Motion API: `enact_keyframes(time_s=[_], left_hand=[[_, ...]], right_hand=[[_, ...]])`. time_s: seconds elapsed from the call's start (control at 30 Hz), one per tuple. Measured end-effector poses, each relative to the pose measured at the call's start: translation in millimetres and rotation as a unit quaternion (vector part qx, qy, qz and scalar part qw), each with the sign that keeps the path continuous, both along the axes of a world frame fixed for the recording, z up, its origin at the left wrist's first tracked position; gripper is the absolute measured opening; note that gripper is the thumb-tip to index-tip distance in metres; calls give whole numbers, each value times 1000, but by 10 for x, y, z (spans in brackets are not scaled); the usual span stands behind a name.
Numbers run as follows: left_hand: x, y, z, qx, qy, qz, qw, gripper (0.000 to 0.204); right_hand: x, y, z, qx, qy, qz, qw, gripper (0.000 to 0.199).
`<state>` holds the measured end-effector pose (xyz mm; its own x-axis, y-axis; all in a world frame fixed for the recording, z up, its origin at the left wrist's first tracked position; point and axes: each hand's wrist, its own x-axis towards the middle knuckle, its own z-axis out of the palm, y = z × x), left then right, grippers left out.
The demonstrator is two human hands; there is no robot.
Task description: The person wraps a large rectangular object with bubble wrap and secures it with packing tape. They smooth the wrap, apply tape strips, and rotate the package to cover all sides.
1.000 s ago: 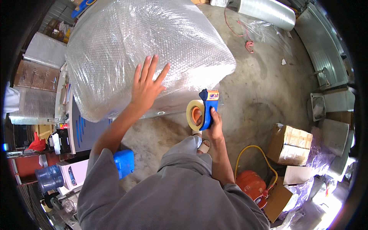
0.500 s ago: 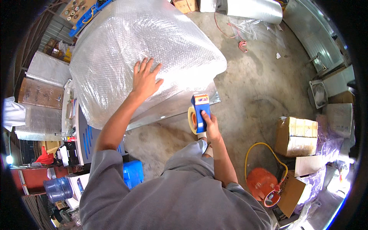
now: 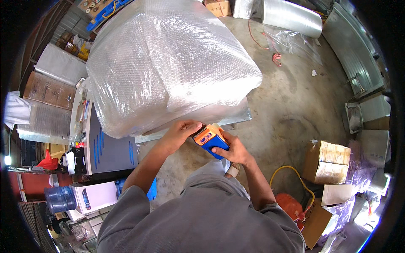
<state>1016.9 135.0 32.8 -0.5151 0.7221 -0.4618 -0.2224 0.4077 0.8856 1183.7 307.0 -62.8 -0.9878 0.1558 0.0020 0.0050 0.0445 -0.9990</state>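
Note:
In my right hand (image 3: 237, 148) is a blue and orange tape dispenser (image 3: 212, 143), gripped with the thumb across its blue side. Its orange end points left and away from me. My left hand (image 3: 180, 134) meets that end at the dark toothed edge, fingers curled and thumb pressed close. Whatever those fingertips pinch is too small to make out. Just beyond both hands stands a large bulky thing covered in bubble wrap (image 3: 177, 63), with a flat metal edge (image 3: 237, 117) showing beneath. The tape roll is mostly hidden by the dispenser and my right hand.
A cardboard box (image 3: 327, 162) and an orange gas cylinder (image 3: 289, 205) with a yellow hose (image 3: 291, 168) stand on the right. Bubble wrap rolls (image 3: 291, 17) lie at the back. To the left are a grey desk (image 3: 112, 147) and a water dispenser (image 3: 95, 197).
My left hand has left the bubble wrap and come back to the tape dispenser. My right hand has turned and tilted the dispenser toward it. The view has shifted slightly.

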Motion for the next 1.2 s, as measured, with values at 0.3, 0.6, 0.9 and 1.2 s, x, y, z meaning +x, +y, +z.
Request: enact_keyframes(time_s=[0.3,0.6,0.9,1.2], left_hand=[[-259,-93,-24,0,319,137,938,18],[-1127,-214,-282,15,649,367,666,13],[-1316,50,-454,-151,739,415,509,42],[-982,160,-709,-123,787,-302,523,65]], right_hand=[[-258,41,366,170,-28,-2,985,65],[-831,-74,95,352,-119,-106,922,68],[-1327,99,214,335,-179,-79,922,69],[-1378,255,153,354,-232,-43,905,73]])
